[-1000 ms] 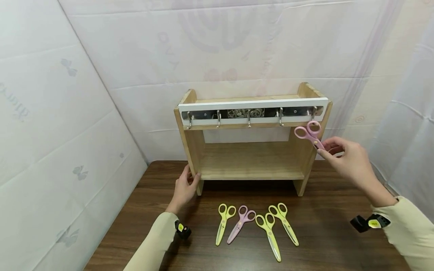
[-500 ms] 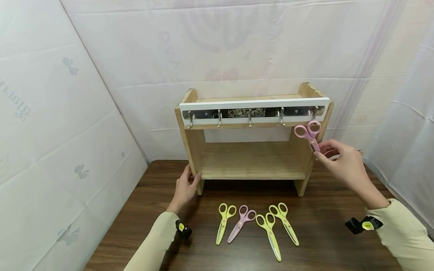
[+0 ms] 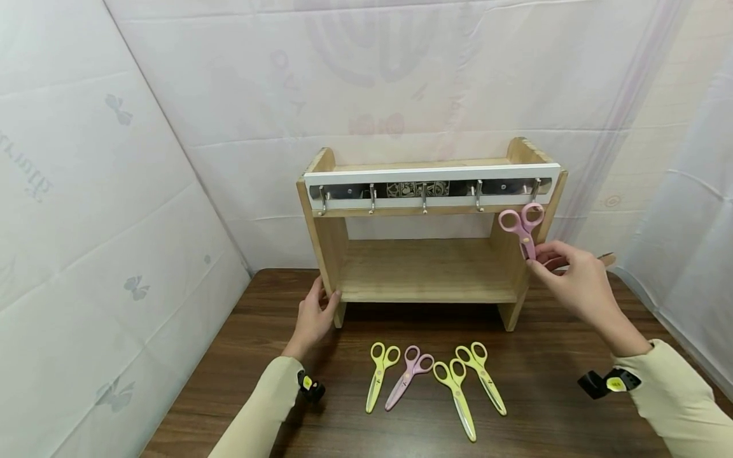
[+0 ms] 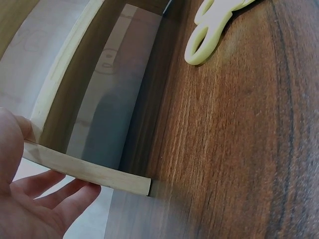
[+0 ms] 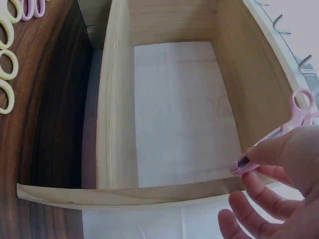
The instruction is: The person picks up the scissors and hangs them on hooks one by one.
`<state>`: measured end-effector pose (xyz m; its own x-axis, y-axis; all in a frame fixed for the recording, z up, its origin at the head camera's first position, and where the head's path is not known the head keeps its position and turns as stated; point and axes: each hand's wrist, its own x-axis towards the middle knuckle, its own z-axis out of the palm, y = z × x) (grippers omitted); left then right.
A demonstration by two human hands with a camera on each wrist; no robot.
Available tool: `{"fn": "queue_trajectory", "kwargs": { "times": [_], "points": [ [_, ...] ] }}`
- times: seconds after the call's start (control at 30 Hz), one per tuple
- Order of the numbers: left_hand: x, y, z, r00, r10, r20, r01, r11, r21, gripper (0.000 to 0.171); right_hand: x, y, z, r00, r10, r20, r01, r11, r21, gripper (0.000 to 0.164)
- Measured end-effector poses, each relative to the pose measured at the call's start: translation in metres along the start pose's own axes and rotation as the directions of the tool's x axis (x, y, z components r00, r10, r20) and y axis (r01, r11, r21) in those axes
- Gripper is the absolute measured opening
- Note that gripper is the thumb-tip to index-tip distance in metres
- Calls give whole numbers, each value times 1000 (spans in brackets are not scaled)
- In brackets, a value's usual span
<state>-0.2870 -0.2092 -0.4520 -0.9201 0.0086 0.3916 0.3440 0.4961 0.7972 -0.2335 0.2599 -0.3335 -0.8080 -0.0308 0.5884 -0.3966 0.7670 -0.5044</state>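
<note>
In the head view my right hand (image 3: pixel 578 283) pinches the blades of pink scissors (image 3: pixel 525 232) between thumb and fingers, handles upward. One handle loop overlaps the tip of the rightmost metal hook (image 3: pixel 535 189); whether it hangs on it I cannot tell. The right wrist view shows the thumb over the blade end of these scissors (image 5: pixel 294 117). My left hand (image 3: pixel 312 318) grips the left side panel of the wooden shelf (image 3: pixel 426 298). In the left wrist view its fingers (image 4: pixel 75 196) wrap behind the panel edge (image 4: pixel 99 172).
On the brown table (image 3: pixel 550 407) before the shelf lie yellow scissors (image 3: pixel 378 378), pink scissors (image 3: pixel 406 380) and two more yellow pairs, one the middle-right yellow scissors (image 3: pixel 458 401). A white hook rail (image 3: pixel 343 205) spans the shelf front. Patterned white cloth (image 3: pixel 114 222) surrounds the table.
My right hand has shifted slightly left and down, turning the pink scissors more upright, their loops still by the rightmost hook. My left hand keeps its grip on the shelf panel.
</note>
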Motion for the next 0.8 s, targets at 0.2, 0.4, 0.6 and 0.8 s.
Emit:
{"fn": "queue_trajectory", "kwargs": {
  "times": [0.2, 0.4, 0.6, 0.8],
  "points": [
    [0, 0, -1, 999, -26, 32, 26, 1000, 6, 55, 0, -1, 1, 1000, -4, -4, 4, 1000, -12, 11],
    [-2, -1, -1, 999, -25, 42, 26, 1000, -3, 57, 1, -1, 1, 1000, -14, 0, 14, 1000, -10, 11],
    [0, -2, -1, 999, -22, 35, 22, 1000, 3, 56, -2, -1, -1, 1000, -31, 0, 31, 999, -18, 22],
    [0, -2, -1, 999, -16, 30, 15, 1000, 5, 55, -15, 2, 1, 998, -66, -22, 65, 997, -36, 45]
  ]
}}
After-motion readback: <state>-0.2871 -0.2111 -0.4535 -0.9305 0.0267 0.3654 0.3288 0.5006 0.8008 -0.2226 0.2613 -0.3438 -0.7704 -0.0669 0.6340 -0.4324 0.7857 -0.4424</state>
